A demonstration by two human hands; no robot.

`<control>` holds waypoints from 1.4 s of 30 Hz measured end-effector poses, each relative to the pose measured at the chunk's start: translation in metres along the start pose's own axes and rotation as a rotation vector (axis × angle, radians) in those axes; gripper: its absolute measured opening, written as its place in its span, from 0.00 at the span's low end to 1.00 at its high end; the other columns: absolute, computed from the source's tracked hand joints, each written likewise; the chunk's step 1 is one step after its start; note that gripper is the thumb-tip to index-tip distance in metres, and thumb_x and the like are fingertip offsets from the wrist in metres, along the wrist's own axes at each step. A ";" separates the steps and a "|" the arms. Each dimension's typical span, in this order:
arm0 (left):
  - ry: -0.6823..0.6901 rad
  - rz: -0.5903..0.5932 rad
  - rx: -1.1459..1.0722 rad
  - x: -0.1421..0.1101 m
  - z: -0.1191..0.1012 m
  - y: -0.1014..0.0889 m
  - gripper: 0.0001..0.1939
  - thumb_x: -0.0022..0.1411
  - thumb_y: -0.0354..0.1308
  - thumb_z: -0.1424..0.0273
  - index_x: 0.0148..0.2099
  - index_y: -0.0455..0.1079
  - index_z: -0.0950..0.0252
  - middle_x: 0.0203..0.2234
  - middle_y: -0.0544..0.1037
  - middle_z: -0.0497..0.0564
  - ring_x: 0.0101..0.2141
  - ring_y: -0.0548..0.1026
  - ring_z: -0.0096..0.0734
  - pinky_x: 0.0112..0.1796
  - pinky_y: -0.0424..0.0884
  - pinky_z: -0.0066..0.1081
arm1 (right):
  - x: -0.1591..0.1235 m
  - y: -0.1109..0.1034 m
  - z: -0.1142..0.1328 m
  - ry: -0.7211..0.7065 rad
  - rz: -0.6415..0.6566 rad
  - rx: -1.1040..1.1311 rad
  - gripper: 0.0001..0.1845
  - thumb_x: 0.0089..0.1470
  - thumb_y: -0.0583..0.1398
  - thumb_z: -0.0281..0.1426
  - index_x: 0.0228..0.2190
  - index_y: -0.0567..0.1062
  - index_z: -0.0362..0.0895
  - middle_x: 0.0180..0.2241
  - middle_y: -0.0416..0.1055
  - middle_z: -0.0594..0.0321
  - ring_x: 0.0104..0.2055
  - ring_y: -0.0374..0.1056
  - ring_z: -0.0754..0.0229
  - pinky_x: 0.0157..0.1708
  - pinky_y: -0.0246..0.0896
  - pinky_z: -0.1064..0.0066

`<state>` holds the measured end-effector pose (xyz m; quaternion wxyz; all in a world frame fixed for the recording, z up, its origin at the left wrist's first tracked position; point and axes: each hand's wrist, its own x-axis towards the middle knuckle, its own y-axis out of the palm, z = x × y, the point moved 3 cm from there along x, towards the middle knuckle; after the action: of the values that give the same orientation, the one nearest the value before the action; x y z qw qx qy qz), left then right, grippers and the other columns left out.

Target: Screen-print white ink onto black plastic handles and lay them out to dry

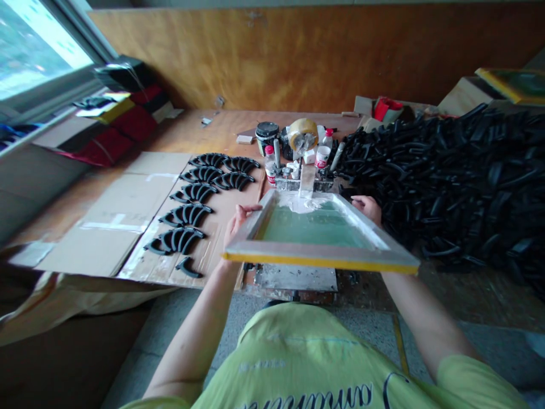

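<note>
A screen-printing frame [321, 253] with yellow lower edging and a green mesh [313, 224] is raised at a tilt in front of me. White residue covers the mesh's far end. My left hand [238, 221] is closed at the frame's left side, partly hidden by it. At the right side my right hand [369, 208] has curled fingers against the frame, its palm partly out of sight. Below the screen lies a flat metal base plate [296, 278]. A clamp bar [306, 180] meets the frame's far end.
Curved black plastic parts [183, 216] lie in rows on cardboard [114, 227] to the left. A large heap of black parts [430, 176] fills the right side. Behind the frame stand red-capped bottles [269, 162], a black tub [267, 136], a tape roll [303, 135] and a paper cup [322, 156].
</note>
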<state>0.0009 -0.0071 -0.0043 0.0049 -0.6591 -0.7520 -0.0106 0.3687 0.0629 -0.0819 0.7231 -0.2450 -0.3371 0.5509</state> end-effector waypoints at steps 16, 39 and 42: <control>-0.376 0.228 0.158 -0.036 0.140 -0.013 0.33 0.58 0.57 0.55 0.62 0.60 0.62 0.25 0.73 0.45 0.26 0.72 0.28 0.25 0.65 0.24 | 0.003 0.088 0.105 -0.514 0.303 -0.391 0.01 0.52 0.60 0.25 0.30 0.73 0.42 0.33 0.73 0.55 0.39 0.66 0.53 0.41 0.61 0.65; -0.410 0.208 0.127 -0.038 0.115 -0.013 0.38 0.55 0.59 0.50 0.63 0.58 0.63 0.25 0.74 0.45 0.22 0.69 0.25 0.22 0.59 0.23 | -0.016 0.063 0.124 -0.583 0.361 -0.192 0.15 0.54 0.63 0.31 0.45 0.73 0.46 0.38 0.74 0.59 0.40 0.68 0.54 0.41 0.61 0.66; -0.375 0.186 0.113 -0.034 0.077 -0.015 0.37 0.55 0.59 0.49 0.62 0.61 0.61 0.27 0.74 0.45 0.24 0.70 0.26 0.23 0.61 0.23 | 0.033 0.052 0.130 -0.420 0.266 -0.193 0.29 0.50 0.66 0.33 0.54 0.68 0.49 0.43 0.74 0.58 0.41 0.70 0.53 0.42 0.62 0.65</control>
<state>-0.0091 -0.0411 -0.0824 -0.0973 -0.7149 -0.6748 0.1550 0.2427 0.1065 -0.0275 0.5319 -0.2352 -0.4957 0.6451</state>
